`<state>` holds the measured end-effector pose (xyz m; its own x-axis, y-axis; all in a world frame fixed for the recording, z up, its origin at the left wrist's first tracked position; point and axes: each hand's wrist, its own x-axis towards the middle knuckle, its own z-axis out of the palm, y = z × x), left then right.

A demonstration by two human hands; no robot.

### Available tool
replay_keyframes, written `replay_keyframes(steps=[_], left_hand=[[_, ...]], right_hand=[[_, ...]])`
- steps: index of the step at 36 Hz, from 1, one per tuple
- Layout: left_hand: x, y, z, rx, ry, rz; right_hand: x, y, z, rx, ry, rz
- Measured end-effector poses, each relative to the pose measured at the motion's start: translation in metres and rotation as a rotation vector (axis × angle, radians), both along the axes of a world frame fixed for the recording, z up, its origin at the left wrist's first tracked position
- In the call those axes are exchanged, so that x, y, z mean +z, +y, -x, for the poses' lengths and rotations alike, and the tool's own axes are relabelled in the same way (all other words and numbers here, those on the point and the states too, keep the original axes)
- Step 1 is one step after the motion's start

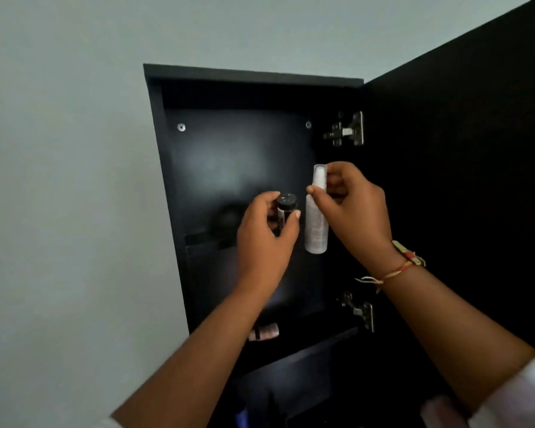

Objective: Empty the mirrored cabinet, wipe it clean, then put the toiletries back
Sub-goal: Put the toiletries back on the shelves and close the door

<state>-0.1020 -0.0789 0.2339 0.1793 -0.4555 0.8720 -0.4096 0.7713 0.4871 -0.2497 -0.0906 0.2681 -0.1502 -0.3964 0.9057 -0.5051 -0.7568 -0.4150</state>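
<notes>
Inside the open cabinet [167, 186], my left hand [264, 239] grips a dark bottle [284, 213]; my right hand [351, 208] pinches a white spray bottle [315, 223] near its cap; that light pinch could slip.

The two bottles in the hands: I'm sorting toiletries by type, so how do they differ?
The tall white spray bottle with a clear cap is pale and long; the small dark bottle with a black round lid is dark and looks shorter, though fingers hide much of it. The right hand pinches the white bottle near its cap; the left hand wraps the dark bottle's body. Both are held roughly upright in front of the open black cabinet.
</notes>
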Motion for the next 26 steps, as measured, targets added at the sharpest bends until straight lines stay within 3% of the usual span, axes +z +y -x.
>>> replay_keyframes(steps=[8, 19, 26], left_hand=[[0.066, -0.033, -0.008, 0.111, -0.037, -0.075], [0.068, -0.083, -0.023, 0.146, 0.017, -0.337], [0.064, -0.094, -0.018, 0.181, -0.025, -0.383]], right_hand=[[0.061, -0.035, -0.001, -0.049, -0.006, 0.027], [0.066, -0.095, -0.001, -0.047, 0.037, -0.140], [0.059, -0.118, -0.004, -0.024, 0.010, -0.211]])
